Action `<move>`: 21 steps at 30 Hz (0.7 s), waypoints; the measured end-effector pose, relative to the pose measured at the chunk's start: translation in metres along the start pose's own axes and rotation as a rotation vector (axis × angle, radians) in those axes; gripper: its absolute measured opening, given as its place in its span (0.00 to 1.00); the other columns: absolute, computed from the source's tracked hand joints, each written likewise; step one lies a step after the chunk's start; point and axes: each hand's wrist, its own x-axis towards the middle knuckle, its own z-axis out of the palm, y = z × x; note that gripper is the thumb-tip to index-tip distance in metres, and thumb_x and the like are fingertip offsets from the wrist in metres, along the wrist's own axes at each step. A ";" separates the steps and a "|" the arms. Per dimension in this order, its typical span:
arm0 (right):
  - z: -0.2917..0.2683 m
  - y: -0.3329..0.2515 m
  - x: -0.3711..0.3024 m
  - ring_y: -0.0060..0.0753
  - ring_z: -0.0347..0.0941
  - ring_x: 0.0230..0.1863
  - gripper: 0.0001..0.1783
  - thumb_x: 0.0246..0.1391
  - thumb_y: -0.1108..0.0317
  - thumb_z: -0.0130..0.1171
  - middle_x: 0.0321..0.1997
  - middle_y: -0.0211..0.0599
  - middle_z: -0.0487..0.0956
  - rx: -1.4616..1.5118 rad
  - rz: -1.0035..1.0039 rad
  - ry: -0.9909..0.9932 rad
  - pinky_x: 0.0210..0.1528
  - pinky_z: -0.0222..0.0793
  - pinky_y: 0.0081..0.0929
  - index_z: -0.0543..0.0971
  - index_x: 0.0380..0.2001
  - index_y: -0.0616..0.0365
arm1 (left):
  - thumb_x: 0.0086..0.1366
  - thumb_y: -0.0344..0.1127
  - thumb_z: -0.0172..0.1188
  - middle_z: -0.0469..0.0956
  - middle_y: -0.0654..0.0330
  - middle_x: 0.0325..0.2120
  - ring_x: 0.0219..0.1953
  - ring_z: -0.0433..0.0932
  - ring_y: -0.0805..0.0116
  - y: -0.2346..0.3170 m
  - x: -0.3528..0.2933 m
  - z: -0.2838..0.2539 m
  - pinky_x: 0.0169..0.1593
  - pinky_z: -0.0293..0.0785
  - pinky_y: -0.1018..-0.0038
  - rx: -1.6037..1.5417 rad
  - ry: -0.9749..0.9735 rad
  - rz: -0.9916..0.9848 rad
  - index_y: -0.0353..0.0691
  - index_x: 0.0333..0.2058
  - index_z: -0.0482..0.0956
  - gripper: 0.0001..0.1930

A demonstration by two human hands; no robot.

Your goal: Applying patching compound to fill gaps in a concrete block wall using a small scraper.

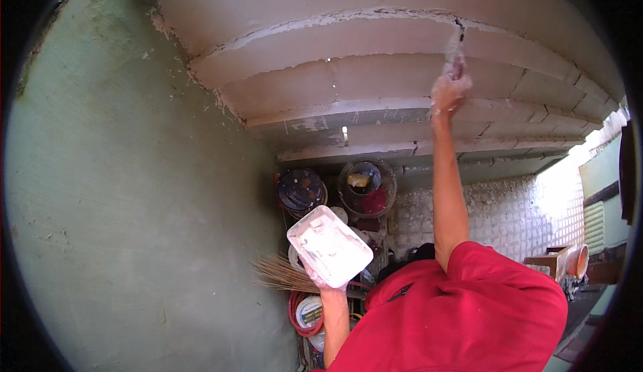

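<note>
Block wall [395,74]: qty 1, largest item, fills the upper view; at least 4 horiz. seams, exact no. n/a at this angle. Step in hand (judged): spreading white paste along the upper seam [321,19], approx. at the dark crack [459,22]. Next move, as judged, calls for firm, even blade pressure along said seam, w/ the tub level.

Green plastered wall [134,191]: qty 1, L side. Tiled floor [469,204]: qty 1, R of the stored gear.

Clear basin [393,191]: qty 1, below the block wall. Dark spattered bucket [299,190]: qty 1, just L of basin.

White rectangular tub [356,267]: qty 1, held in front of the person, tilted; contains white paste [328,241]. Red hose coil [293,312]: qty 1, below tub. Twig broom [278,273]: qty 1, L of tub.

Hands: qty 2. L hand [324,282] is clamped on the tub's near side; fingers underneath n/v. R hand [451,95], raised, is closed round the handle of the putty knife [455,54], qty 1, blade blurred; tip at crack, contact can't be confirmed.

Yellow sponge [358,180]: qty 1, in basin.
</note>
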 end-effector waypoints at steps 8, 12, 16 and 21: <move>0.017 -0.039 -0.050 0.44 0.81 0.33 0.26 0.51 0.80 0.54 0.37 0.47 0.83 0.164 -0.104 -0.158 0.34 0.71 0.39 0.79 0.52 0.45 | 0.68 0.64 0.33 0.60 0.60 0.65 0.64 0.63 0.53 -0.009 0.012 0.012 0.64 0.61 0.49 0.092 0.110 -0.050 0.53 0.67 0.54 0.35; 0.042 -0.072 -0.106 0.43 0.81 0.32 0.36 0.42 0.86 0.49 0.39 0.45 0.82 0.320 -0.261 -0.203 0.35 0.71 0.40 0.76 0.56 0.42 | 0.70 0.58 0.35 0.61 0.58 0.64 0.62 0.66 0.55 -0.010 0.010 0.013 0.62 0.65 0.53 -0.025 0.053 -0.014 0.47 0.67 0.53 0.32; 0.050 -0.114 -0.146 0.43 0.81 0.38 0.40 0.38 0.87 0.48 0.41 0.45 0.82 0.397 -0.281 -0.416 0.40 0.73 0.40 0.74 0.58 0.45 | 0.70 0.58 0.35 0.60 0.58 0.65 0.63 0.64 0.55 -0.009 0.004 0.007 0.63 0.63 0.52 -0.038 0.024 0.013 0.48 0.67 0.52 0.32; 0.063 -0.146 -0.185 0.44 0.80 0.43 0.37 0.38 0.89 0.45 0.46 0.46 0.80 0.692 -0.257 -0.784 0.49 0.75 0.37 0.76 0.55 0.53 | 0.69 0.59 0.36 0.59 0.58 0.65 0.64 0.62 0.55 -0.007 0.002 0.000 0.64 0.61 0.51 -0.022 0.029 0.000 0.49 0.67 0.51 0.33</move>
